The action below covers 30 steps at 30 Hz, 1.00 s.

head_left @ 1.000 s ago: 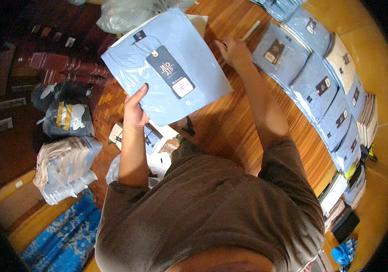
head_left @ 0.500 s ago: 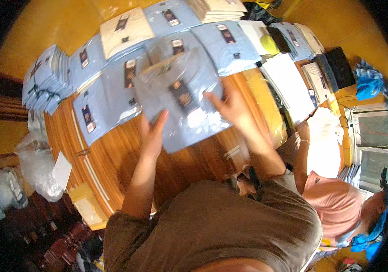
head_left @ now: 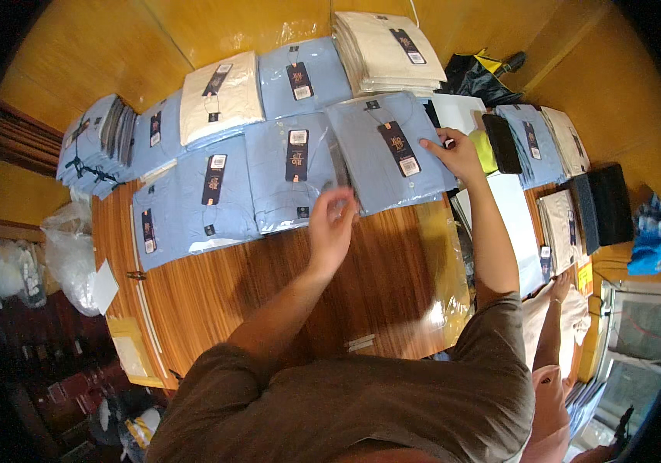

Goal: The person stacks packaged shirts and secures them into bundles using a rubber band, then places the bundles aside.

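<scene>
A folded light-blue shirt in a clear bag [head_left: 384, 150], with a dark tag on it, lies on the wooden table [head_left: 268, 293] at the right end of a row of similar shirts. My right hand [head_left: 458, 154] pinches its right edge. My left hand [head_left: 334, 224] hovers open just off its lower left corner, fingers apart and holding nothing. Left of this shirt lie two more bagged blue shirts [head_left: 292, 170] [head_left: 191, 201].
Behind the row are a cream shirt [head_left: 222, 96], a blue shirt [head_left: 299, 73] and a stack of cream shirts [head_left: 388, 50]. A blue stack [head_left: 95, 147] stands far left. Black flat cases [head_left: 604, 204] and more shirts lie right. Another person in pink [head_left: 554, 386] is at lower right.
The bagged blue shirt was held up in both hands; it now lies flat in the row. My left hand has let go and drawn back.
</scene>
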Available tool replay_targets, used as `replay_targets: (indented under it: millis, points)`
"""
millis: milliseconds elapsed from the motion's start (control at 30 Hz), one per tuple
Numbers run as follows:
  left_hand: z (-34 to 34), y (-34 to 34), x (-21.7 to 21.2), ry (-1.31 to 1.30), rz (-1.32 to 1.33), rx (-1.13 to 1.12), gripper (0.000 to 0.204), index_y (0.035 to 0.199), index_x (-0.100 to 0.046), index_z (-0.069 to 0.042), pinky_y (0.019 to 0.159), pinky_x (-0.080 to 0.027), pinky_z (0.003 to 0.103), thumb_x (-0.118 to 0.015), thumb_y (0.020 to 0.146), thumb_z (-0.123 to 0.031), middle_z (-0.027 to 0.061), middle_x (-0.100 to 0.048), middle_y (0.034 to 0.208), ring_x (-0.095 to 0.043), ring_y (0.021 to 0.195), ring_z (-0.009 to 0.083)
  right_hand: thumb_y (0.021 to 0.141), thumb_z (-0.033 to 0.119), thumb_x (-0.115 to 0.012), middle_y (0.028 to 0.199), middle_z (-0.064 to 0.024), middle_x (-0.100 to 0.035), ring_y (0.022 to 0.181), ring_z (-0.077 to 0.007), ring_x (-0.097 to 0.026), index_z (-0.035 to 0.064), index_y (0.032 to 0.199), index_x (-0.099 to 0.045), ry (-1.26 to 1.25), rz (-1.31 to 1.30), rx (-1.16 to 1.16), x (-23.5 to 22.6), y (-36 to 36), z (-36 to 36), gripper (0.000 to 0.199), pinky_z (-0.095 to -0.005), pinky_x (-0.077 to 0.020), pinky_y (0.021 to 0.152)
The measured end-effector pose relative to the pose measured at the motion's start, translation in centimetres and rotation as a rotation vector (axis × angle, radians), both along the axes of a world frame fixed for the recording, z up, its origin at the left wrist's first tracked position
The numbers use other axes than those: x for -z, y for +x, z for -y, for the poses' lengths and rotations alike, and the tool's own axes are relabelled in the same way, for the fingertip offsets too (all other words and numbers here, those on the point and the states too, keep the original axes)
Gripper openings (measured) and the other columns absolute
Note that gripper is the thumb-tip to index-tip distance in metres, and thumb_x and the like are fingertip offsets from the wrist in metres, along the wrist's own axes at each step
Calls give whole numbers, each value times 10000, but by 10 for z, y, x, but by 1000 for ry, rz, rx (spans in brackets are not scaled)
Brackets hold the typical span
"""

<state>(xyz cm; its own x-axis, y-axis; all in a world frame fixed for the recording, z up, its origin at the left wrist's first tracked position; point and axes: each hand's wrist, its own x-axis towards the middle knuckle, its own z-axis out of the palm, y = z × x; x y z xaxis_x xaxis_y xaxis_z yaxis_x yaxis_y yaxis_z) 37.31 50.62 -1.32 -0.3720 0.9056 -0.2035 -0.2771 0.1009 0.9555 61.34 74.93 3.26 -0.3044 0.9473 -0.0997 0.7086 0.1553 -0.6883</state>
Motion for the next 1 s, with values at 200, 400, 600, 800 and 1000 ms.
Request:
replay_targets:
  millis: [200,400,600,800,1000]
  points:
    - [32,39,36,-218,407,21,613,1486,-451,-26,1013,-490,425,-664,1020,-363,125,-539,1419,-537,1301,263,690,681,-858,1308,-262,-644,1098,-314,-697,-121,1464,-439,-515,-329,114,14,-7,1,1191,-372,-559,944]
    - [9,57,14,-174,707,4,743,1586,-307,-79,1065,-488,488,-617,1035,-468,139,-402,1557,-463,1389,315,832,651,-758,1309,-208,-671,1113,-248,-696,-81,1418,-542,-750,-392,58,15,-8,-4,963,-335,-556,939]
    - [1,61,-7,-228,735,-27,773,1568,-283,-98,1035,-529,538,-587,1022,-553,178,-431,1502,-525,1331,350,801,680,-772,1335,-215,-661,1152,-280,-678,-96,1445,-508,-710,-414,106,47,4,-9,1043,-370,-510,1022]
    - [3,51,10,-209,688,-14,812,1567,-290,-88,901,-608,526,-528,1016,-635,193,-469,1471,-632,1224,357,818,676,-758,1365,-217,-646,1176,-288,-665,-98,1456,-500,-709,-467,62,44,-1,-2,1036,-369,-497,1036]
    - [6,48,6,-257,608,211,901,1576,-240,-109,816,-616,493,-301,992,-792,205,-596,1363,-681,1148,343,887,645,-705,1379,-226,-637,1217,-286,-644,-96,1444,-521,-696,-428,92,48,14,1,945,-356,-482,1054]
